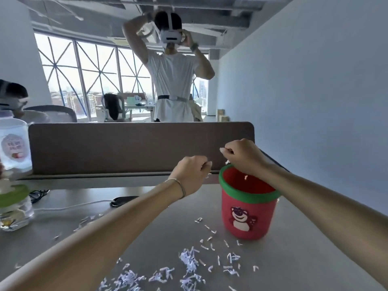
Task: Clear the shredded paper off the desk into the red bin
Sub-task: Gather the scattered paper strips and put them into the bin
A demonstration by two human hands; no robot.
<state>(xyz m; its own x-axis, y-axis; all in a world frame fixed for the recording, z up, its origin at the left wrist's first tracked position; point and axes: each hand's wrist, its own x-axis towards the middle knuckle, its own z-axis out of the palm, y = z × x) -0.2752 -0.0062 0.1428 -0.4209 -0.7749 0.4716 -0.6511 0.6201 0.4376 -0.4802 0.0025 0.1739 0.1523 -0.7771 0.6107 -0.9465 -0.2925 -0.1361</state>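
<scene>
Bright windows (94,80) — brown partition (126,148), blue wall (315,91).

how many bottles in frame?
2, both at the left edge of the desk: a clear bottle with a pink-and-white label, and nearer the camera a green-banded bottle. Both are cropped by the frame, so more may sit out of view.
</scene>
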